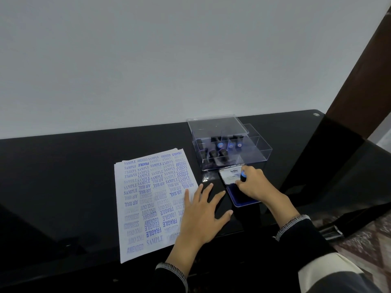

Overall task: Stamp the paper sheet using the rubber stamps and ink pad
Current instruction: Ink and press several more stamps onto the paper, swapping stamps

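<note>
Down on the open ink pad [237, 194], the right hand [255, 187] has its fingers curled round a rubber stamp [243, 176], whose black handle with a blue cap pokes up above the knuckles; the stamp's face is hidden by the fingers, so whether it touches the ink cannot be told. Beside it, the left hand [201, 214] lies flat with fingers straight and spread, holding nothing, its palm pressing the lower right corner of the paper sheet [148, 199] while the fingertips reach past the edge onto the black table [63, 166]. That sheet, the top one of a small stack, is covered in blue prints reading SAMPLE, AIR MAIL, EXPRESS, FAX OUT, AMENDED and FRAGILE, many of them upside down. Hinged up behind the dark blue pad is its lid [230, 175], showing a white label. Just beyond stands a clear plastic box [254, 153], partly covered by its clear cover, with more stamps [220, 145] standing in its compartments. Both wrists wear dark sleeves with pale trim.
</note>
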{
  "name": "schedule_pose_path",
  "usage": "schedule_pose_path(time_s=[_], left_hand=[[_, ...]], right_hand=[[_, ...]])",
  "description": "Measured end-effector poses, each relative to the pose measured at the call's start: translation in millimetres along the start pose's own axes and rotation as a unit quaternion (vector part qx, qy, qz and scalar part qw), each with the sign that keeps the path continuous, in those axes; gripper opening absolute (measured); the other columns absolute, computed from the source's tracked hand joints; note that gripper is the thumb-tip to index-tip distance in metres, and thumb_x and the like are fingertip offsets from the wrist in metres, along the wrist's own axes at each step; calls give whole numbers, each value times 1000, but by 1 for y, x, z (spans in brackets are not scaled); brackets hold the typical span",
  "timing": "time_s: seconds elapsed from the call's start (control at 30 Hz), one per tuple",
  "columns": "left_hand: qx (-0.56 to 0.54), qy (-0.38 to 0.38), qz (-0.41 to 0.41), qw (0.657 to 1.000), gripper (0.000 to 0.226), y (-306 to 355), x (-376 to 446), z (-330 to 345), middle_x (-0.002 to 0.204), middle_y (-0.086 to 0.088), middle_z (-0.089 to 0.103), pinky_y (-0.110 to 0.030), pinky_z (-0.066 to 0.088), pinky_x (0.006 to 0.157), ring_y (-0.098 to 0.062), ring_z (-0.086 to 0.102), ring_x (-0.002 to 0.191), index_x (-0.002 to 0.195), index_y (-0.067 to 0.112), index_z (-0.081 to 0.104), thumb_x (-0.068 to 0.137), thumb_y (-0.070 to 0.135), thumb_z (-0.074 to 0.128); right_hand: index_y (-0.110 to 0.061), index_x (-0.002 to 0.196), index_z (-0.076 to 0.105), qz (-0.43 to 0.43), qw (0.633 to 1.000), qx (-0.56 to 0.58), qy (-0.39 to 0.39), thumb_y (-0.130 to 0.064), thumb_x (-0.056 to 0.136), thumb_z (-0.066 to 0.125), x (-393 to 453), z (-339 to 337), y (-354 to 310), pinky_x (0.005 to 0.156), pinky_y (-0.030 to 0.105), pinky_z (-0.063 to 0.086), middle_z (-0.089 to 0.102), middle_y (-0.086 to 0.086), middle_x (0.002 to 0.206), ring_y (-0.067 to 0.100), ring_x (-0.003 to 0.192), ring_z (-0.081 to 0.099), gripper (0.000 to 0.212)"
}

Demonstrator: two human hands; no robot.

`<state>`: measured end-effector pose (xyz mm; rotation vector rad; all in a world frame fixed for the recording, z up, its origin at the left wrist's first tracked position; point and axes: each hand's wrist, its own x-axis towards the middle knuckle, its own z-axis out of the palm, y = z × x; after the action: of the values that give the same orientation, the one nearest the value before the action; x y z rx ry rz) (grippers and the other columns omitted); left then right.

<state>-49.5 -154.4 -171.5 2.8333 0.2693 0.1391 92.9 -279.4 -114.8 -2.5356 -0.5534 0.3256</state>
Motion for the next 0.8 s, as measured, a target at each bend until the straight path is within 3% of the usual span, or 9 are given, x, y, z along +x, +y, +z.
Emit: schedule_pose_path(time_s=[0.1,0.17,0.3,0.43,0.53,0.63,0.8], left_hand=[[-37,27,-7,999,65,0,0,-1,160,7,15,-45,-11,117,-14,1,149,149,37,28,91,69,27],[-127,64,-16,990,59,-1,-1,-2,156,11,22,-36,-4,119,-8,8,146,144,35,37,93,64,32],[-352,147,-52,923,28,-3,0,-12,133,21,43,-15,26,107,11,33,126,124,31,56,97,38,51],[-432,237,-88,866,18,-8,4,-29,113,19,57,-5,34,92,14,48,109,106,29,62,98,15,53],[-434,255,-112,857,22,-23,6,-41,110,19,60,-6,35,91,12,51,106,102,30,63,98,12,52],[-397,276,-144,863,18,-47,4,-48,115,12,61,-18,36,98,1,53,107,104,27,63,98,13,53],[-270,285,-205,897,19,-97,-13,-53,120,6,62,-25,39,95,-11,54,114,110,22,63,98,14,51]], right_hand=[[-10,98,48,-4,999,-30,13,-18,89,58,-3,3,-2,67,31,42,49,8,97,25,79,52,16],[-8,100,48,-9,998,-52,26,-17,90,57,-6,5,-5,67,33,44,48,7,94,25,79,52,16],[-9,93,45,0,999,-42,30,-16,90,57,-8,6,-6,63,32,42,48,8,91,25,75,50,14],[-7,82,42,4,1000,9,28,-13,88,58,-7,4,-3,62,30,39,50,11,90,24,69,49,17],[-8,81,41,4,1000,11,28,-13,88,58,-8,4,-3,63,29,37,50,10,90,25,72,48,19],[-2,87,47,3,999,18,35,-13,87,59,-8,6,-2,65,34,44,55,13,93,29,79,55,16],[-3,85,47,7,999,32,39,-13,87,58,-9,7,-1,64,32,42,55,11,89,30,79,55,14]])
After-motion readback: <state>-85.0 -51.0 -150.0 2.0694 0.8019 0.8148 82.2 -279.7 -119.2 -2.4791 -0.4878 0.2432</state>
